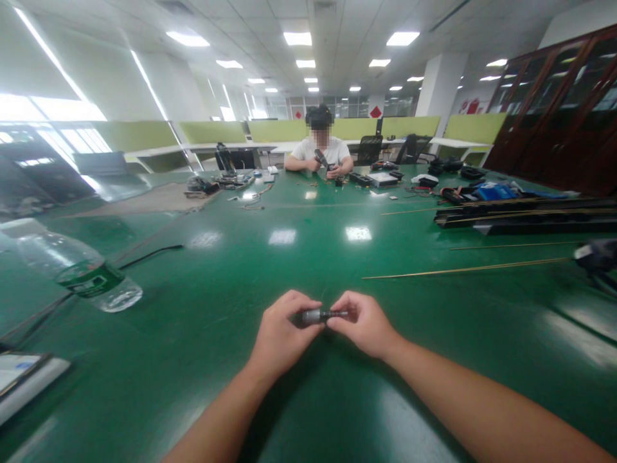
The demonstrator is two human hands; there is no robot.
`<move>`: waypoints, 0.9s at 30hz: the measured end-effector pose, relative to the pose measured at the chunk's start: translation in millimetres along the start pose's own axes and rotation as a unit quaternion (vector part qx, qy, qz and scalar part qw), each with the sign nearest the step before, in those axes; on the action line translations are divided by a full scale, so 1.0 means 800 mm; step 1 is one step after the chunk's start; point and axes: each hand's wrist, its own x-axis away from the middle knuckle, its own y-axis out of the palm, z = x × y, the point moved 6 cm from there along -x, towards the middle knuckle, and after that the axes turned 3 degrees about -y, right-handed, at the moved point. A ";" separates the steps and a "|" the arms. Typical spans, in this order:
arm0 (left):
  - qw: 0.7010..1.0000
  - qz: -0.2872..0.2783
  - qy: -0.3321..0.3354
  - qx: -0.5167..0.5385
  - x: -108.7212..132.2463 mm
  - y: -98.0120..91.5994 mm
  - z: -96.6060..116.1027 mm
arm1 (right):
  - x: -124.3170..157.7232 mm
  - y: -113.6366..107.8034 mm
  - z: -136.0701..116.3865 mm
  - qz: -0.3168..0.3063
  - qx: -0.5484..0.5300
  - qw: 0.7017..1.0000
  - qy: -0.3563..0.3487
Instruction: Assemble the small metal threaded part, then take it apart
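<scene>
Just above the green tabletop, both my hands meet on a small dark grey cylinder (312, 316) with a thinner dark shaft (335, 314) sticking out to the right. My left hand (282, 328) is closed, pinching the thick cylinder between thumb and fingers. The fingers of my right hand (364, 323) are closed around the far end of the thin shaft, which they partly cover. The piece lies roughly level, pointing left to right. Its exact kind is too small to make out.
A clear plastic bottle (91, 273) lies on the left, with a tablet-like device (29, 379) nearer me. Thin brass-coloured rods (463, 268) and black channels (530, 215) are at right. Across the green table (216, 392), a person (319, 151) holds a dark tool among scattered parts.
</scene>
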 end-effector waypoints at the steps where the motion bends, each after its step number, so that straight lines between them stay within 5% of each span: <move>1: 1.000 0.000 0.001 0.000 0.000 0.000 0.000 | 0.000 0.000 0.000 0.001 -0.004 1.000 0.003; 27: 1.000 0.018 -0.012 -0.010 -0.004 -0.010 -0.011 | -0.003 -0.007 0.013 0.029 -0.002 0.999 0.020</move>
